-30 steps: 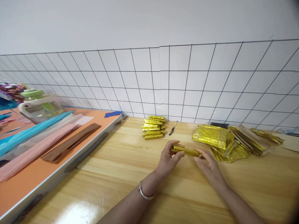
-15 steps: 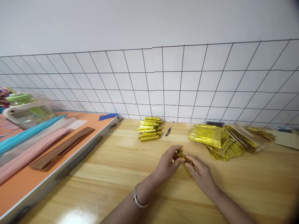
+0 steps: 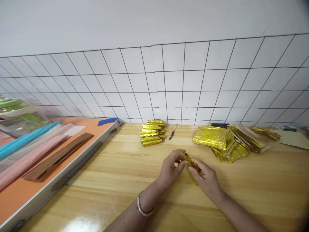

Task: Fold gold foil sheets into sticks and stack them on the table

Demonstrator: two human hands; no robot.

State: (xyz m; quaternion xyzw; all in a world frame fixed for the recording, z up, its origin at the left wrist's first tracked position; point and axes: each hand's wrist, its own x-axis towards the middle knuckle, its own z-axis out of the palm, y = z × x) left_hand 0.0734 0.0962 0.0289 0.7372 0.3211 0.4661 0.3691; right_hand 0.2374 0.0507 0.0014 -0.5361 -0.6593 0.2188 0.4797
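Observation:
Between my two hands is a narrow strip of gold foil paper, folded or rolled, its lower end sticking out below the fingers. My left hand pinches the upper end between thumb and fingers; a silver bangle circles that wrist. My right hand grips the strip just below, thumb pressed against it. Fingers cover much of the paper, so its exact fold is hidden. Beyond the hands lies a stack of finished-looking gold foil rolls. Flat gold foil sheets lie to the right in a loose pile.
A pen lies by the rolls. At left, an orange board with a raised edge bears brown crepe paper, pink paper, blue paper and a clear plastic container. The gridded wall closes off the back.
The view has shifted slightly, moving the board and piles a little leftward. Both hands still hold the gold strip, with small finger shifts around its upper end.

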